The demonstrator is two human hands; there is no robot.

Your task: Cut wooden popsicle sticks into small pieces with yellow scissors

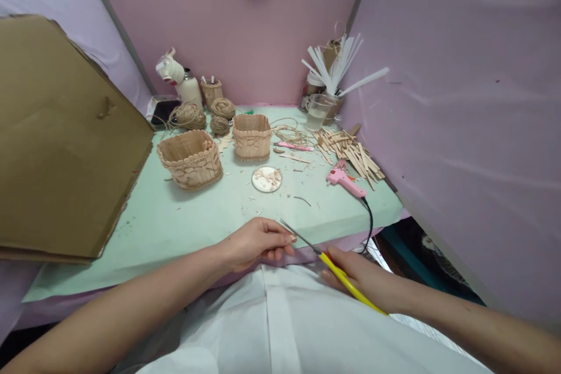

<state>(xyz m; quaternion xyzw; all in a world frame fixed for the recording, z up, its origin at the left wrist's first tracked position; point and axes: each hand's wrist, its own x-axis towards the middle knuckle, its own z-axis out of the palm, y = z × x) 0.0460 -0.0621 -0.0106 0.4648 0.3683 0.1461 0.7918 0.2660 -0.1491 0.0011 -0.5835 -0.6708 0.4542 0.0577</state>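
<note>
The scissors (335, 269) are showing grey metal blades and smooth, plastic-looking yellow handles. The baskets (196, 169) are showing matt, bumpy wood; the twine balls (190, 115) are looking rough and fibrous; the glue gun (346, 181) is showing smooth plastic.

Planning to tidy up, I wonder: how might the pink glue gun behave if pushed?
The pink glue gun probably won't roll, given its angular shape. Its black cord, hanging off the table, may drag or twist it.
</note>
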